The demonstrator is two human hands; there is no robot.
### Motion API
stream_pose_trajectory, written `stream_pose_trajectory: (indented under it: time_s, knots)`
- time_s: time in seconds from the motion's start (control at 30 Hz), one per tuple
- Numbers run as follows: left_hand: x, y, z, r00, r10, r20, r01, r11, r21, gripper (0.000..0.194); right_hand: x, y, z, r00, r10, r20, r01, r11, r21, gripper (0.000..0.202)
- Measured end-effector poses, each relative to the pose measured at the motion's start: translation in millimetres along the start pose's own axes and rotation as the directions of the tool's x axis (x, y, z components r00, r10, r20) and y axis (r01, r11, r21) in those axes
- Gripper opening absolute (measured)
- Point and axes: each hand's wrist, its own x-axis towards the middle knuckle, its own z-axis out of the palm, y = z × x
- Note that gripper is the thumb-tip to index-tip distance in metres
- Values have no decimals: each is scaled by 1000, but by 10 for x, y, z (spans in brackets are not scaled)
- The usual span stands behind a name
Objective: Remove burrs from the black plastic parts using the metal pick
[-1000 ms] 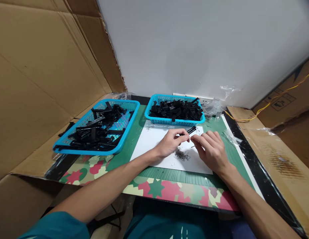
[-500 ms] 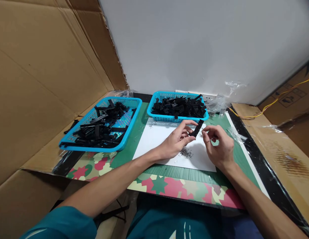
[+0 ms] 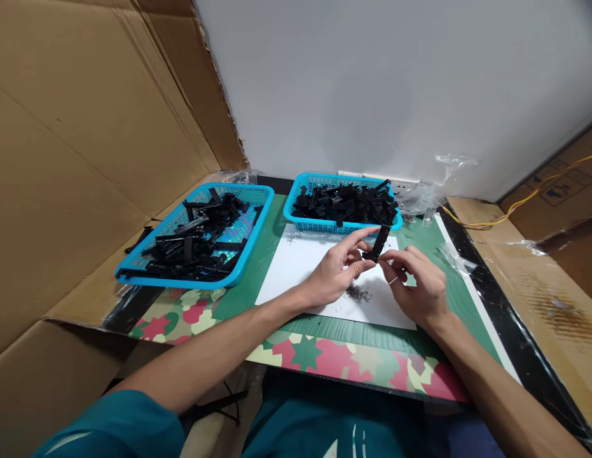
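left of the white paper [image 3: 305, 267] sits a blue basket [image 3: 200, 280] of black parts. above the paper, your left hand [image 3: 336, 270] pinches a black strip [image 3: 379, 243], nearly upright. your right hand [image 3: 417, 286] touches its lower end, fingers closed on a thin tool [image 3: 393, 280].

Slim black plastic part [image 3: 380, 243], seemingly upright, above white sheet [image 3: 305, 267].

Two baskets [image 3: 199, 238] behind paper sheet [image 3: 300, 267]

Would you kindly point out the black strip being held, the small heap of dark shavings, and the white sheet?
black strip [image 3: 380, 242], head view, middle of its length.
dark shavings [image 3: 358, 293], head view, centre of heap.
white sheet [image 3: 296, 270], head view, bare left part.
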Motion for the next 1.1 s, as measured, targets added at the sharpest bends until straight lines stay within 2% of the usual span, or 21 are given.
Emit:
stream_pose_trajectory:
  time_s: [0.3,0.47,0.63,0.9,1.03,1.1]
  knots:
    - [3,-39,1,997,-23,-70,24,1000,8,57,8,31,-36,985,-160,62,170,963,-209,16]
    - [11,-16,1,998,-7,-56,7,1000,1,58,4,33,-53,983,-175,64,184,964,-192,17]
    - [-5,-39,9,996,-75,-52,73,996,-48,60,0,20,-87,973,-214,89,230,944,-238,15]
    - [-4,-39,2,990,-115,83,123,988,-91,60,27,94,-108,986,-151,69,159,979,-124,19]
    - [16,-20,-48,982,-152,111,161,984,-76,62,40,135,-132,978,-178,114,198,960,-200,16]
    - [25,1,-67,981,-147,124,147,989,4,58,41,151,-149,975,-184,125,209,947,-244,16]
